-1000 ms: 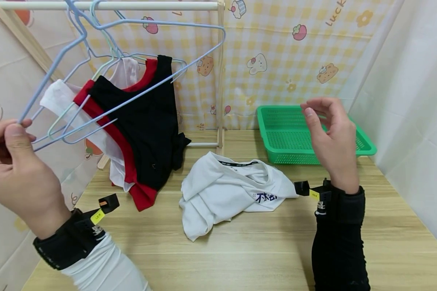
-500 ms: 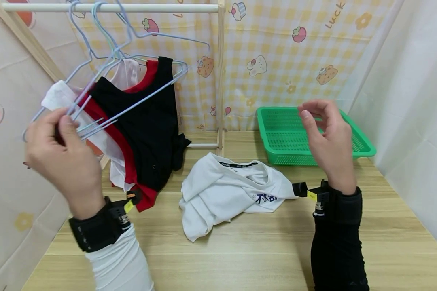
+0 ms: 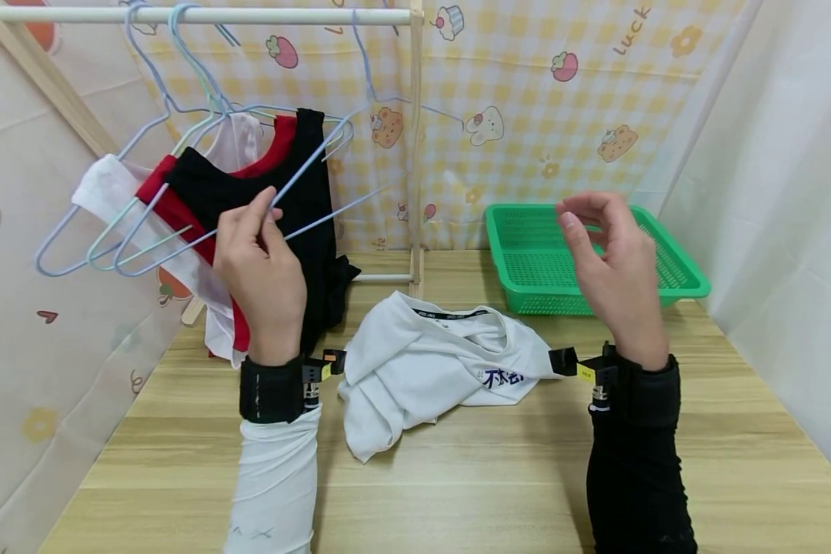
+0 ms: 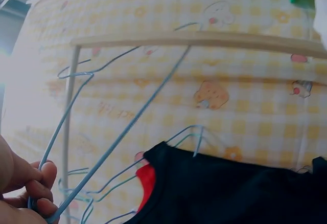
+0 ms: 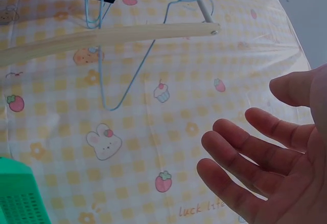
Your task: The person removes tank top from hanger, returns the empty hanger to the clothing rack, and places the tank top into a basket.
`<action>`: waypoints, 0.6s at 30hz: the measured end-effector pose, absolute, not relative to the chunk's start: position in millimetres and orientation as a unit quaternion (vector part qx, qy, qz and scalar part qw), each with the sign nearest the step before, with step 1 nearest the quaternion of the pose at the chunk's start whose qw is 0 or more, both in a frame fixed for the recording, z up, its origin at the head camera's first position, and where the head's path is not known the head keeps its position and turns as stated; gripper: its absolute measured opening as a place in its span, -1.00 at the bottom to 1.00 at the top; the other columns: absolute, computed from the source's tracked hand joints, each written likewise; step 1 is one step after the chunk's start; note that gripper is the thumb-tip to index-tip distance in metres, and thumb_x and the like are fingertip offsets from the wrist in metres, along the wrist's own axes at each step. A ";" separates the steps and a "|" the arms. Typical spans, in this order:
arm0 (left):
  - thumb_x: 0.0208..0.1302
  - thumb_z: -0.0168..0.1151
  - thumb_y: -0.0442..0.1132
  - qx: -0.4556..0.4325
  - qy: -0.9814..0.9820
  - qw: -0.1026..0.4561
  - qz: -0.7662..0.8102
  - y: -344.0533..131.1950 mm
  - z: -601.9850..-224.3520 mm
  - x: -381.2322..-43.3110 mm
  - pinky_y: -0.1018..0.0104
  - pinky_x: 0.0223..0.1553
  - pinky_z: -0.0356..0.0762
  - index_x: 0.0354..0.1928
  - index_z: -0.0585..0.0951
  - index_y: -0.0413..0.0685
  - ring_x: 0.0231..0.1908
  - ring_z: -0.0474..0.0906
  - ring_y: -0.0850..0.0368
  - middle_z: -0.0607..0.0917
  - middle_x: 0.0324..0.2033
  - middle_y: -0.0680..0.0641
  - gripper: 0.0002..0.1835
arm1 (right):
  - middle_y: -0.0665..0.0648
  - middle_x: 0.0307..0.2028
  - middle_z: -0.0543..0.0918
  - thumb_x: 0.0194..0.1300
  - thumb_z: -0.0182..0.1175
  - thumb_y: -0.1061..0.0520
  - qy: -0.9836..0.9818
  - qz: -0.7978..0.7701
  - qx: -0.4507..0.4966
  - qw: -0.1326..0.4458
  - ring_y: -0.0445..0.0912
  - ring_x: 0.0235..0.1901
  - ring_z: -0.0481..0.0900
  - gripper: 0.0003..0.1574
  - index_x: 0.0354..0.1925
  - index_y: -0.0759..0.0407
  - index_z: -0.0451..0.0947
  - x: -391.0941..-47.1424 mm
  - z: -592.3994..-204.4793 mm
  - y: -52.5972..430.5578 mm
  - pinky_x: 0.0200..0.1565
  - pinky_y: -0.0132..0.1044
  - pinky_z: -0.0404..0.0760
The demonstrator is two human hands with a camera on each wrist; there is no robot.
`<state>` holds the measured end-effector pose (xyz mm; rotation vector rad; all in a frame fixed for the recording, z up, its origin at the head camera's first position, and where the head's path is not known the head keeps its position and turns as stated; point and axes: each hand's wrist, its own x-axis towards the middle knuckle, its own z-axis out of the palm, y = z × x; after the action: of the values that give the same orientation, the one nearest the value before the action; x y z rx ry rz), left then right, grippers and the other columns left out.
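My left hand (image 3: 263,269) pinches one end of a light blue clothes hanger (image 3: 310,159) in the head view. The thumb and fingers close round its wire corner in the left wrist view, and the hanger (image 4: 124,129) stretches away toward the rack. No garment hangs on it. Behind that hand is a black tank top with red trim (image 3: 211,185) on the rack. My right hand (image 3: 612,269) is raised in front of a green basket (image 3: 526,300), fingers relaxed, holding nothing. Between the two forearms a white T-shirt (image 3: 422,377) with dark lettering lies crumpled on the table.
A clothes rack with a white rail (image 3: 270,15) and wooden posts (image 3: 416,154) stands at the back left. Several hangers hang from it, with a white garment (image 3: 107,181) behind the tank top. A yellow checked curtain (image 3: 519,69) backs the wooden table (image 3: 457,485).
My left hand has carried the hanger from the far left to the right, across the front of the hung clothes. My right hand has barely moved. The T-shirt lies as before.
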<state>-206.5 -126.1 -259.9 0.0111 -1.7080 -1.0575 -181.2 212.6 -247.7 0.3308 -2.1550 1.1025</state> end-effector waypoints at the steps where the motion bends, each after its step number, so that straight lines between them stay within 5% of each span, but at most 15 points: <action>1: 0.40 0.07 -0.33 0.000 -0.718 0.533 -0.448 -124.5 -260.8 -207.5 0.22 -0.17 0.51 0.00 0.72 -0.11 -0.16 0.59 0.06 0.67 -0.25 -0.30 -0.72 | 0.12 0.01 0.68 0.42 0.07 -0.01 -0.829 0.424 0.128 0.341 -0.26 0.01 0.54 -0.59 0.12 0.16 0.49 -181.1 -247.7 212.2 0.00 -0.46 0.50; 6: 0.36 0.08 -0.38 0.005 -0.725 0.521 -0.451 -120.2 -260.5 -208.2 0.10 -0.12 0.54 -0.02 0.73 -0.16 -0.15 0.60 -0.01 0.67 -0.26 -0.33 -0.72 | 0.12 0.02 0.69 0.42 0.07 -0.01 -0.831 0.421 0.133 0.338 -0.26 0.02 0.54 -0.59 0.12 0.18 0.49 -181.9 -248.3 210.1 0.01 -0.44 0.51; 12: 0.36 0.10 -0.33 -0.011 -0.750 0.490 -0.444 -122.3 -257.2 -200.3 0.29 -0.24 0.49 0.01 0.71 -0.15 -0.21 0.59 0.02 0.70 -0.21 -0.30 -0.72 | 0.12 0.02 0.68 0.42 0.06 -0.02 -0.836 0.417 0.144 0.324 -0.22 0.02 0.54 -0.58 0.12 0.18 0.49 -183.3 -248.4 205.4 0.03 -0.44 0.52; 18: 0.32 0.15 -0.28 -0.051 -0.773 0.462 -0.432 -125.1 -253.4 -189.1 0.08 0.02 0.58 0.10 0.66 -0.11 -0.06 0.57 0.09 0.69 0.00 -0.21 -0.67 | 0.13 0.06 0.64 0.41 0.08 -0.02 -0.850 0.398 0.200 0.283 -0.13 -0.01 0.55 -0.54 0.16 0.20 0.46 -190.5 -256.4 191.7 0.00 -0.15 0.60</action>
<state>-189.1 -125.1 -253.4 -0.1245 -1.8997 -1.0620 -190.5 191.7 -256.4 0.5346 -2.2749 1.0660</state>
